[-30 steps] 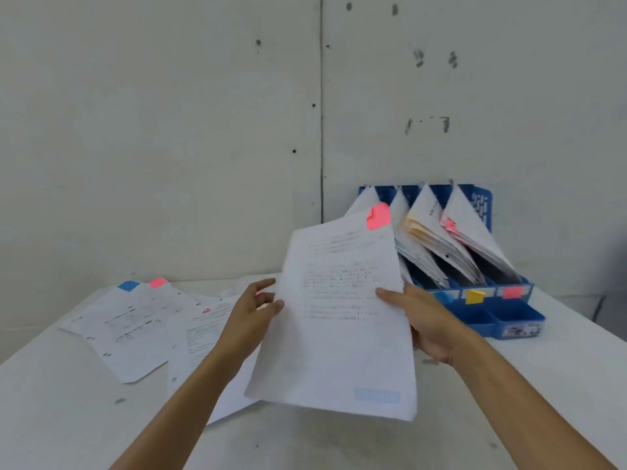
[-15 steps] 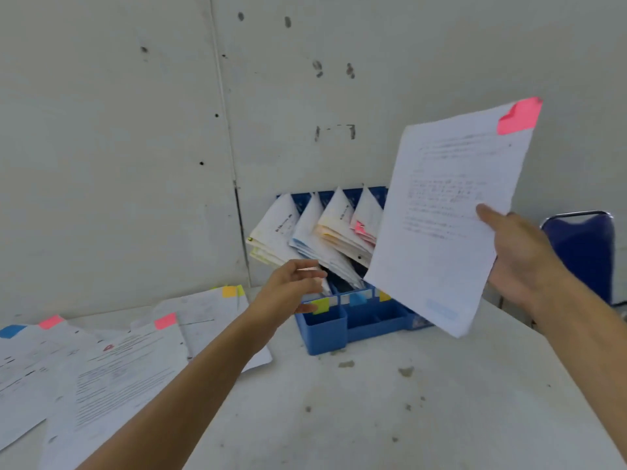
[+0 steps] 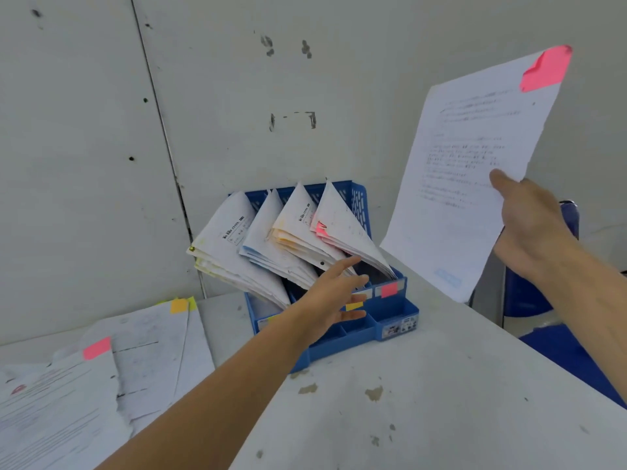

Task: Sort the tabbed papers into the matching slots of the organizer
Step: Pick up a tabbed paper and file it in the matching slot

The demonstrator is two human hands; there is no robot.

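Filing step: the right hand (image 3: 532,232) pinches the pink-tabbed paper (image 3: 468,184) aloft beside the organizer (image 3: 390,322), the left hand (image 3: 332,293) (fingers spread, empty) at its stacks (image 3: 271,245); next likely means parting the pink-labelled slot (image 3: 389,289).

Nothing legible. Print on sheet (image 3: 458,198) pinched in right hand (image 3: 529,232) is blurred; sticker (image 3: 400,327) on organizer (image 3: 339,347), right of left hand (image 3: 332,300), is unreadable.

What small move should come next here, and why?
Probably the left hand should part the leaning papers in the pink-labelled rightmost slot of the blue plastic organizer: its open fingers are beside them, and the right hand holds the white pink-tabbed sheet raised.
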